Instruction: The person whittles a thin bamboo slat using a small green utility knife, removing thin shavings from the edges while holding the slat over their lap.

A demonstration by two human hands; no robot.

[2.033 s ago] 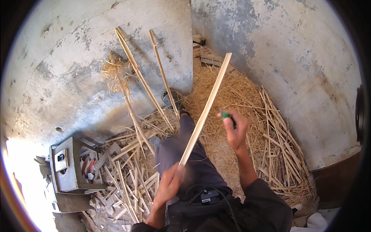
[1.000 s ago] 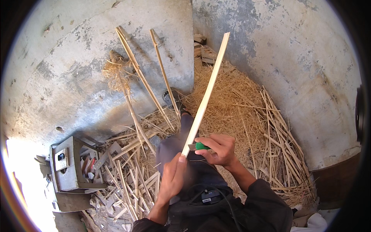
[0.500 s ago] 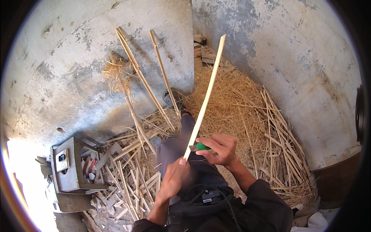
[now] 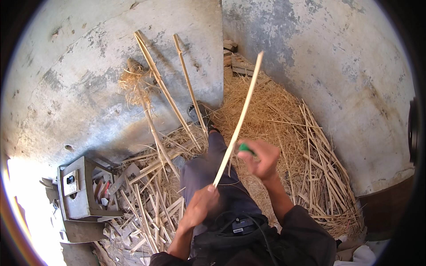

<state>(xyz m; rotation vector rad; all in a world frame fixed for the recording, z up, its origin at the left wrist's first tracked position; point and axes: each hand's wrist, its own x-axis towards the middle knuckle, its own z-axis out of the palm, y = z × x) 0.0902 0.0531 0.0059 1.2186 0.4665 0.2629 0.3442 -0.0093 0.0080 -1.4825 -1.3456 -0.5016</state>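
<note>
Our right hand (image 4: 262, 158) has moved up and away along the strip (image 4: 240, 122) since half a second ago. Nearest us, our left hand (image 4: 202, 205) pinches the strip low, over our leg (image 4: 197, 172); our right fingers curl round a green knife (image 4: 245, 148), its blade blurred. Beyond lie shavings (image 4: 277, 122), then sticks (image 4: 166, 91) lean on the wall (image 4: 97, 53).

Worn plaster on both sides here: the left wall (image 4: 80, 97) meets the right wall (image 4: 346, 88) in a corner, grey patches blotching each. Golden shavings (image 4: 266, 104) blanket the floor (image 4: 264, 201). Lower left, a boxy wooden stand (image 4: 82, 208); beyond it, white glare (image 4: 33, 204) blazes, possibly from a doorway.
</note>
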